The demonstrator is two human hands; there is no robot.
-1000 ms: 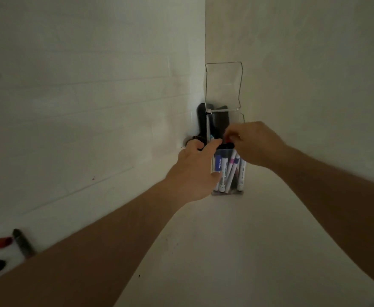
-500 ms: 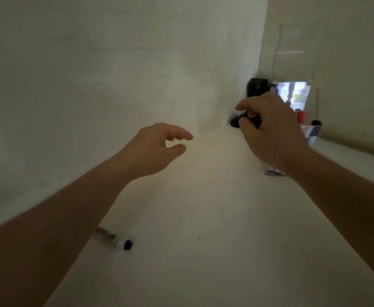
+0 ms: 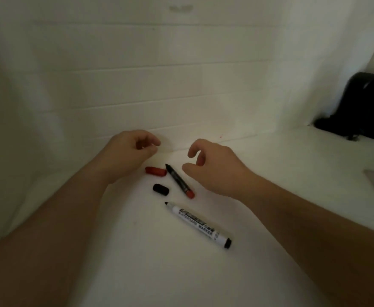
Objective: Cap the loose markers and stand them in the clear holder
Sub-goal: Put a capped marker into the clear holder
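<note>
Two uncapped markers lie on the white surface near the wall. The dark marker, red at its tail, lies tip toward the wall, just beside the red cap. The white marker lies nearer the camera, bare tip pointing left, well apart from the black cap, which sits between the two barrels.

Both markers look light, stiff and smooth (round barrels, likely to roll if nudged). Best taken mid-barrel between thumb and fingers, clear of the wet tip; caps are small and probably need a fingertip pinch, then a firm push to seat.

Left hand hovers above the red cap, fingers loosely curled, holding nothing. Right hand hovers just right of the dark marker, thumb and fingers apart, touching nothing.

Dark object stands in the far right corner; the clear holder cannot be made out (a blurred pale edge at the right border may belong to it).
</note>
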